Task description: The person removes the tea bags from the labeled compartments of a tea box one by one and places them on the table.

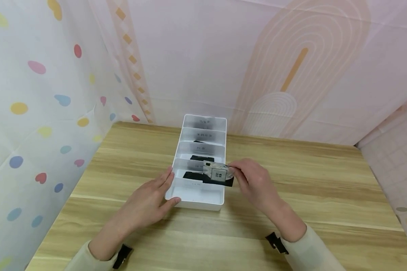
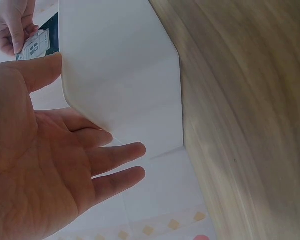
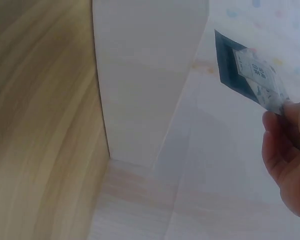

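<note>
Between the thumb and fingers of my right hand [image 1: 254, 182] is a small flat packet [image 1: 218, 173] with a dark edge, a silvery see-through front and a white printed label. It overlaps the second compartment from the front, at the right side of a white divided box [image 1: 198, 206]. The right wrist view shows the packet [image 3: 250, 72] pinched by one corner. My left hand [image 1: 149, 199] rests at the box's front left corner, thumb on the front rim and fingers along the left side. In the left wrist view its fingers are fairly straight.
Dark flat packets [image 1: 192, 175] lie in several compartments, and the dividers carry small printed labels. The box stands lengthwise on a wooden table [image 1: 312, 195]. Patterned cloth [image 1: 196, 56] hangs behind the table, with a dotted cloth [image 1: 54, 124] on the left.
</note>
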A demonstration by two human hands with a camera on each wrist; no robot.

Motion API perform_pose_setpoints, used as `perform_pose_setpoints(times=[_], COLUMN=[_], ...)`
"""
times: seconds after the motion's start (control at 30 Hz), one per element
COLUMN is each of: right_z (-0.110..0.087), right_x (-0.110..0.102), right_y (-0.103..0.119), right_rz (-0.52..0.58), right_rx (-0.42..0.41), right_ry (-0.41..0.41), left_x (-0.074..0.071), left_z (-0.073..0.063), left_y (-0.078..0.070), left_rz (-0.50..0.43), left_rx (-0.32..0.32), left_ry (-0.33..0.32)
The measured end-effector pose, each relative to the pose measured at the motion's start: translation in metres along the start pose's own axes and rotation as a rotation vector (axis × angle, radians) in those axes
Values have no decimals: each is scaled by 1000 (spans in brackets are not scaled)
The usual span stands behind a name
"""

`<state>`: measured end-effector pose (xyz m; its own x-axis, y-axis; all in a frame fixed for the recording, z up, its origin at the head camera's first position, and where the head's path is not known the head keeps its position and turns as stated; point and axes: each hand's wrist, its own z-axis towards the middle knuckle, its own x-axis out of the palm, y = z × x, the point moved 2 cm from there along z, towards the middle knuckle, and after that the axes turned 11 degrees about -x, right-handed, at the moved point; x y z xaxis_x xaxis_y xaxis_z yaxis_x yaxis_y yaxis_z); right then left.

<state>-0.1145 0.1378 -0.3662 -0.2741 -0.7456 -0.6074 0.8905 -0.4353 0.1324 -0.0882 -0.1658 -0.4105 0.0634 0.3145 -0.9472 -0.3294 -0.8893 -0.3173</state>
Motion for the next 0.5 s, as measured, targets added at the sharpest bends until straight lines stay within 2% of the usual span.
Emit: perform_pose_setpoints(times=[0.5], right_z=[-13], right_x=[-17], right_y=[-27], right_rz=[-13], right_rx=[135], right_ry=[-20], left_x=[5], left_z=[0], left_y=[1], left_rz=[0], left_rx=[4], left_ry=[4])
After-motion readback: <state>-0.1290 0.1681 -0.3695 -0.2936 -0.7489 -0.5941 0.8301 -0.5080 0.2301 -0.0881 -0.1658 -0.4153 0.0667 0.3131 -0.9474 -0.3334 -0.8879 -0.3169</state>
